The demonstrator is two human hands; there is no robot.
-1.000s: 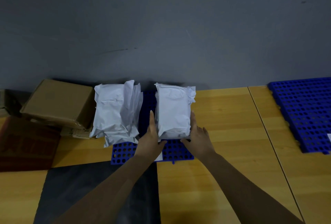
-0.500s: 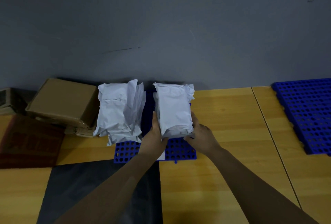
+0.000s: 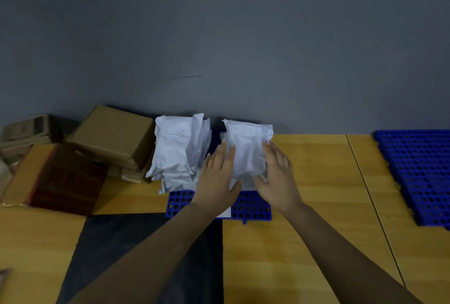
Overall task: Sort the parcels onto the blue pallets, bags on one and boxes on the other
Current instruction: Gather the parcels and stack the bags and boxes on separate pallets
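Observation:
A small blue pallet (image 3: 253, 208) lies against the grey wall at centre. On it stand two piles of white parcel bags: a crumpled left pile (image 3: 179, 150) and a right bag (image 3: 247, 150). My left hand (image 3: 218, 177) lies flat with straight fingers against the right bag's left side. My right hand (image 3: 276, 177) lies flat against its right side. A second, bare blue pallet (image 3: 421, 172) sits at the far right. Brown cardboard boxes (image 3: 114, 135) are stacked to the left of the bags.
A dark red flat box (image 3: 60, 179) lies on the wooden table at left, with more worn boxes (image 3: 26, 131) behind it. A black mat (image 3: 117, 250) covers the table near me. A seam (image 3: 370, 194) runs between the table boards at right.
Both hands have let go of the right bag's lower end and slid up along its sides, fingers now straight. The view has shifted slightly left.

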